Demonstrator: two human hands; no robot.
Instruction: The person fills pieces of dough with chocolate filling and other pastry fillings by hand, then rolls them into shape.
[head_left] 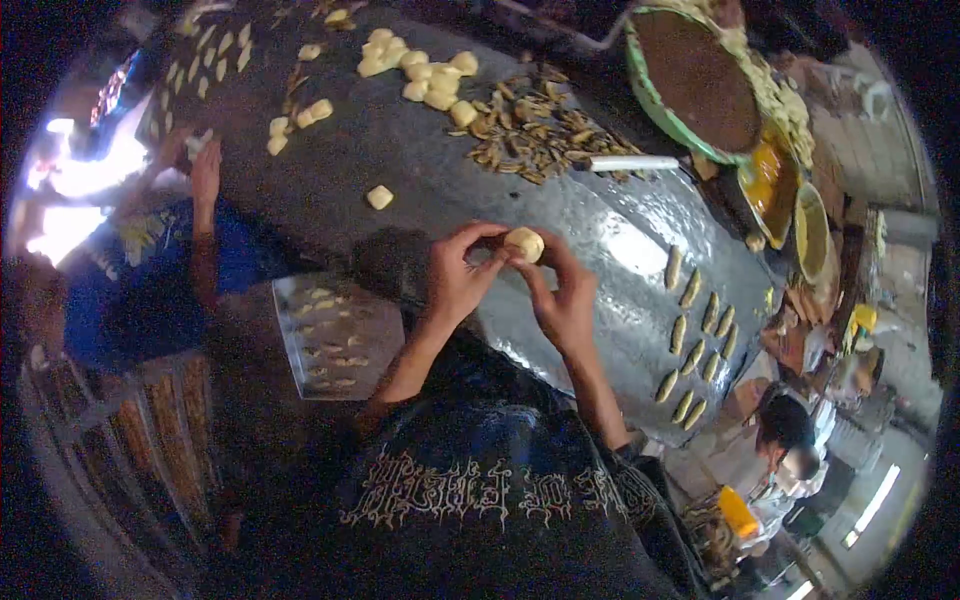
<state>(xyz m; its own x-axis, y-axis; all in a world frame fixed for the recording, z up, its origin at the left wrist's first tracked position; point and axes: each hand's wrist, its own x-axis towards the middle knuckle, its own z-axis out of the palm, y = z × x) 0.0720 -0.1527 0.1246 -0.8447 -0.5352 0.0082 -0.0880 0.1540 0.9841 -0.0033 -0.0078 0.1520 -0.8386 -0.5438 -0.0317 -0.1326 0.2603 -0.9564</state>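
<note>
Both my hands meet over a metal-covered table point(400, 160). My left hand point(458, 275) and my right hand point(562, 295) together pinch a small pale dough ball point(525, 243) between their fingertips. Several more dough pieces point(420, 70) lie in a heap at the far side. Rolled finger-shaped pieces point(695, 340) lie in rows at the right end of the table.
A pile of brown filling strips point(535, 130) and a white stick point(633, 162) lie beyond my hands. A green basin of dark filling point(695, 80) and small bowls point(775, 185) stand at the far right. A metal tray point(335, 335) sits at left beside a person in blue point(150, 270). Another person point(790, 440) sits lower right.
</note>
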